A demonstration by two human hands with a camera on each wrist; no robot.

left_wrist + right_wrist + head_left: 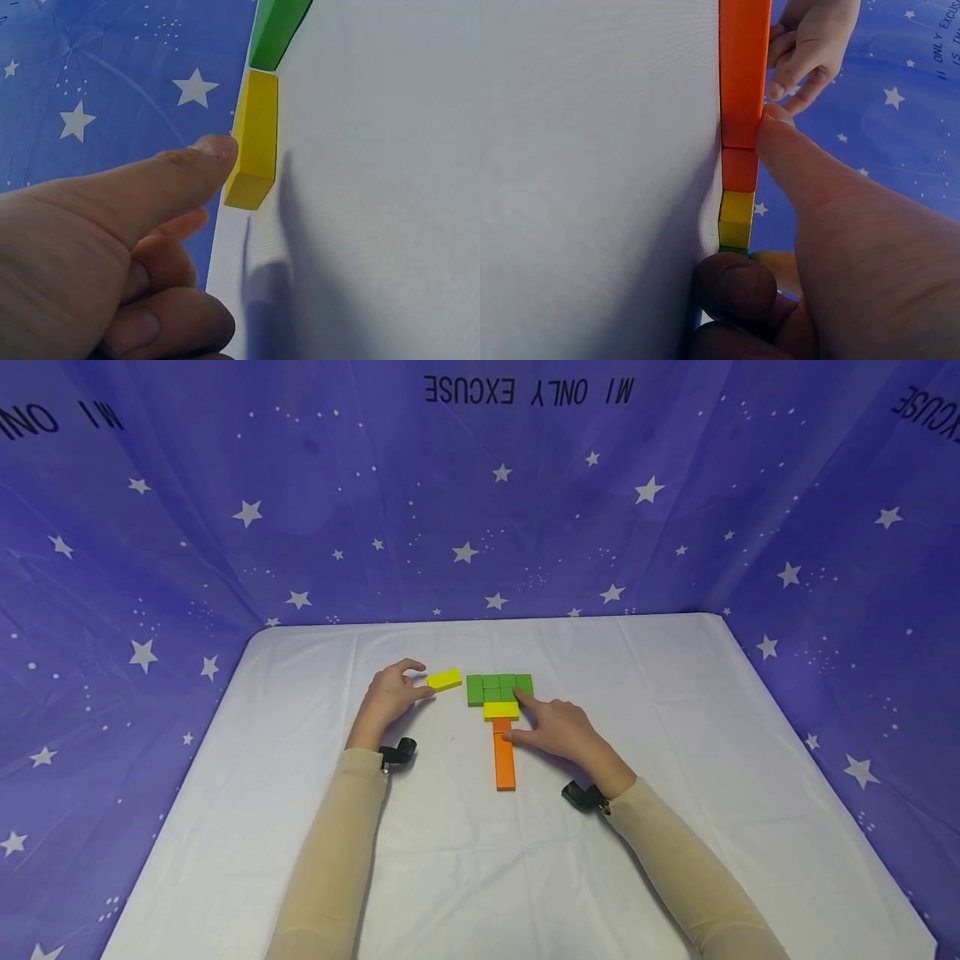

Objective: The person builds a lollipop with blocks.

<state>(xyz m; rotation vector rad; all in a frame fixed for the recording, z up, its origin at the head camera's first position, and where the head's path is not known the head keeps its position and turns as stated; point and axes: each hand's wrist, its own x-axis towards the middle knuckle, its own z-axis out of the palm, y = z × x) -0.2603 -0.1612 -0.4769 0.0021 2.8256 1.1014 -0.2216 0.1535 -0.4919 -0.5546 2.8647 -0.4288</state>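
On the white table lies a flat figure of wooden blocks: green blocks [476, 692] at the top, a yellow block [501, 712] below them, then a short red-orange block [739, 169] and a long orange block [505, 770]. A separate yellow block [445, 679] sits just left of the green ones, slightly angled. My left hand [390, 696] is at its left end, thumb against it and index finger raised apart. With thumb and index finger spread, my right hand [564, 728] touches the orange column and the right green blocks. Its other fingers curl under.
The white cloth [637, 677] covers the tabletop. A purple starry curtain [420, 502] stands behind and at both sides. Black wrist cameras [399, 752] are strapped to both wrists, close above the cloth.
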